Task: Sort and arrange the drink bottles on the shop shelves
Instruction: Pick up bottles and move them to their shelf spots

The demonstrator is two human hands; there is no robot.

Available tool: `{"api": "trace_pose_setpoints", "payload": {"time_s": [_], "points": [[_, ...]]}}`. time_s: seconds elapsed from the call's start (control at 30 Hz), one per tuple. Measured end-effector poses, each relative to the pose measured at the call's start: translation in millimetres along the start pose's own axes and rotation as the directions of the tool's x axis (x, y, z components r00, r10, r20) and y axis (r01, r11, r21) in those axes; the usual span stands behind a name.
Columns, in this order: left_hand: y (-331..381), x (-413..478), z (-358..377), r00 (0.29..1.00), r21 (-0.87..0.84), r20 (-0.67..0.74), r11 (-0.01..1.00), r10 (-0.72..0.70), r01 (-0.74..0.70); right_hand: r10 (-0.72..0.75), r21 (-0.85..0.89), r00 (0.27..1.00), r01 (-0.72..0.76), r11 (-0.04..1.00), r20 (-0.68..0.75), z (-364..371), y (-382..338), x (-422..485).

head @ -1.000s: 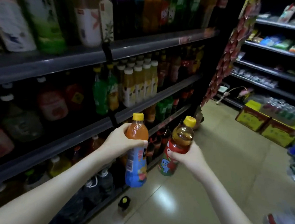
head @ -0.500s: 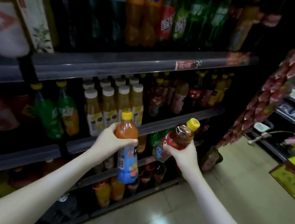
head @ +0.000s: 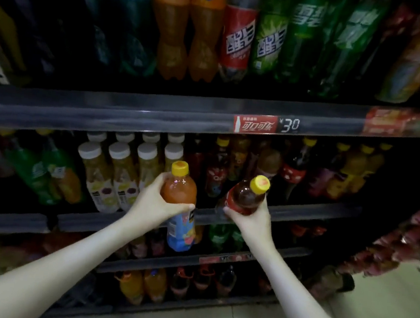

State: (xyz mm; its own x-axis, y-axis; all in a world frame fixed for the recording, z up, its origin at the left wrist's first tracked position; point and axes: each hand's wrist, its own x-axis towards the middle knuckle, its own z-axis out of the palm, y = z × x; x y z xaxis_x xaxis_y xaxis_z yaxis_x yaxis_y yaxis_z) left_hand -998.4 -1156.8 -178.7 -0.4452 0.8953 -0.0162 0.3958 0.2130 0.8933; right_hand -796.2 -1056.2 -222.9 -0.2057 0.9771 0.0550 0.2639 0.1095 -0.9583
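- The orange drink bottle (head: pixel 179 192), fitted with a yellow cap and a blue label, is held upright at centre frame and is gripped round its upper body by the left hand (head: pixel 154 203).
- The brown tea bottle (head: pixel 245 198), fitted with a yellow cap and a red label, is held just right of centre, tilted cap-first toward the upper right, and is gripped by the right hand (head: pixel 252 220).
- Both bottles are kept apart, in front of the middle shelf (head: pixel 315 210).

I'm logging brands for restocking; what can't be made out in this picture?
In the head view:
orange drink bottle: label partly behind the left hand.
tea bottle: label mostly behind the right hand.
big soda bottles: caps cut off by the top edge.
lowest-shelf bottles: too dark and blurred to read.
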Motion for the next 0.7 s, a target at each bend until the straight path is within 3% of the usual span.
{"api": "trace_pose_setpoints", "payload": {"time_s": [0.17,0.37,0.53,0.7], "points": [[-5.1,-17.6,9.8,0.961,-0.072,-0.232,0.988,-0.15,0.137,-0.041,0.014,0.986,0.04,0.999,0.162,15.5,10.0,26.8],[-10.2,-33.1,10.0,0.896,-0.166,-0.365,0.965,-0.251,0.203,-0.079,0.07,0.967,0.063,0.996,0.242,42.7,5.4,29.5],[-10.4,-37.0,3.0,0.88,-0.165,-0.382,0.958,-0.283,0.236,-0.037,-0.026,0.965,0.046,0.999,0.261,67.9,-0.2,39.1],[-6.9,-31.6,-7.4,0.886,-0.124,-0.396,0.97,-0.241,0.208,-0.136,-0.252,0.951,0.208,0.945,0.277,86.2,-11.7,51.1]]}}
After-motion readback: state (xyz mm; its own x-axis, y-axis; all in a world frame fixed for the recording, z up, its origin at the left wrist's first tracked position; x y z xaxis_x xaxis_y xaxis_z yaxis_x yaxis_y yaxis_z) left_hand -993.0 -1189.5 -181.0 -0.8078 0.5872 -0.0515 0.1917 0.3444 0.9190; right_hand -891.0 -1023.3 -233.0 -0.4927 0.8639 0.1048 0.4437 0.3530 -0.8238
